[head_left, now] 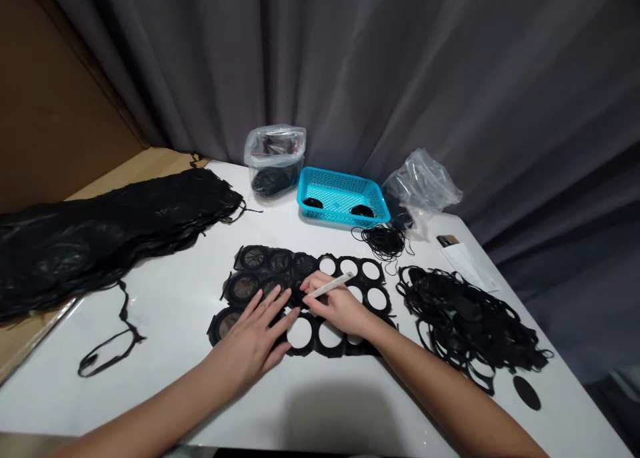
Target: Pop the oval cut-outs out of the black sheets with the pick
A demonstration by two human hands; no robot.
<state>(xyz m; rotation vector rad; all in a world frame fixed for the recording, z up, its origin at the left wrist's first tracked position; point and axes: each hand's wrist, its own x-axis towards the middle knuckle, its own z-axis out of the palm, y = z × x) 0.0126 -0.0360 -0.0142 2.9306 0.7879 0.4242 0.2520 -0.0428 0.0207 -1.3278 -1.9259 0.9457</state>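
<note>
A thin black sheet with rows of round rings lies flat on the white table. On its right part the rings are open holes with the table showing through; on the left, dark film fills them. My left hand presses flat on the sheet, fingers spread, near its lower middle. In my right hand is a slim, flat, whitish pen-like tool, pinched with its back end pointing up to the right. The lower tip is hidden by my fingers, close to the rings at the sheet's middle.
A stack of black sheets covers the left side. Behind stand a bag-lined container, a blue basket with black rings, and a clear plastic bag. Black cords, ring scraps and a black disc lie rightward.
</note>
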